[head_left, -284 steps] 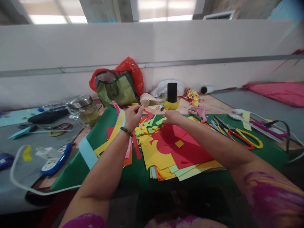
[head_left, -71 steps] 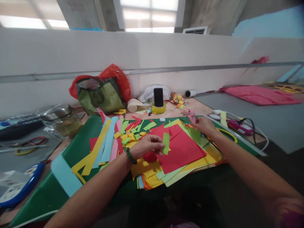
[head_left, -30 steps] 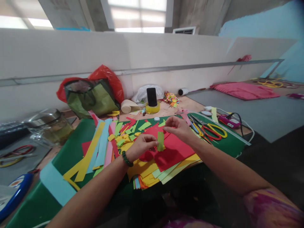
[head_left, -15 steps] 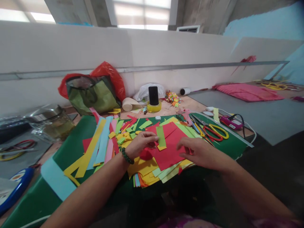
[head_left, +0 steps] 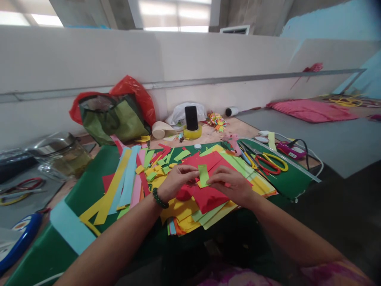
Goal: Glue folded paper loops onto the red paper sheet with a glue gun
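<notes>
A small green paper strip [head_left: 203,175] is pinched by its left edge in my left hand [head_left: 179,179], which wears a dark beaded bracelet. My right hand [head_left: 232,183] has its fingers closed at the strip's lower right edge. Red paper sheets [head_left: 208,200] lie beneath both hands, on top of yellow and pale green sheets [head_left: 214,216]. To the left are long paper strips [head_left: 117,182] in yellow, blue and pink. Small green and yellow paper pieces [head_left: 157,171] are scattered just beyond my left hand.
Scissors [head_left: 269,163] with red and yellow handles lie at the right of the green mat [head_left: 74,190]. A phone [head_left: 191,118] stands in a yellow tape roll [head_left: 192,132] at the back. A glass jar [head_left: 65,155] and a green bag [head_left: 116,119] stand at the left.
My right hand has moved left and closed on the green strip's edge; before, it hovered apart with fingers spread. My left hand has kept its pinch. The strip looks shorter now.
</notes>
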Available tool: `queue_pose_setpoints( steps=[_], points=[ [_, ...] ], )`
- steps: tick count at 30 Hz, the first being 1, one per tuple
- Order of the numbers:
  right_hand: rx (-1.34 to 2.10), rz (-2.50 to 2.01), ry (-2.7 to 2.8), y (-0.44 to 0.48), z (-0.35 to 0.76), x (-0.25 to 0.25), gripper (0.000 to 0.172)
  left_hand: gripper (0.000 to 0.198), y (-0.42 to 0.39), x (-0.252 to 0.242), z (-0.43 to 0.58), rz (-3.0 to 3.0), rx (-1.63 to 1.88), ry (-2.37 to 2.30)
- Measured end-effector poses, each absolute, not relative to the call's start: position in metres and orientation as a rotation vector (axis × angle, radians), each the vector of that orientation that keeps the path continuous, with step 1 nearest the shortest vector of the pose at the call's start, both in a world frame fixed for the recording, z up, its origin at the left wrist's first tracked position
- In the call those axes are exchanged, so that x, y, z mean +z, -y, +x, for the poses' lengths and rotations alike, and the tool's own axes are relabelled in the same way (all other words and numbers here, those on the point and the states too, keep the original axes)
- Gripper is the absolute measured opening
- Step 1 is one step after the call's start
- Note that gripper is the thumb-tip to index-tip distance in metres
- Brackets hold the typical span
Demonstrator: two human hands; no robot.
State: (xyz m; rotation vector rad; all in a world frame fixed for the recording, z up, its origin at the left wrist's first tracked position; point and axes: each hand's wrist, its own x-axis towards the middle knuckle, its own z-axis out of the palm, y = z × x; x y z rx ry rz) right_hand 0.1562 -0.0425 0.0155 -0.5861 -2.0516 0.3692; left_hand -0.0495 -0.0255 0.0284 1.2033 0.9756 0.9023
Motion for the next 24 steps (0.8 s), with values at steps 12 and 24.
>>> queue_pose_setpoints(
  steps=[12, 24],
  points=[
    [1.183, -1.032, 1.431, 0.034, 0.146, 0.013, 0.033, 0.020, 0.033, 0.028, -0.044, 1.518, 0.940, -0.988],
    [1.248, -1.017, 1.311, 0.032, 0.142, 0.009, 0.033, 0.014, 0.034, 0.030, -0.043, 1.595, 0.914, -1.012]
  ],
)
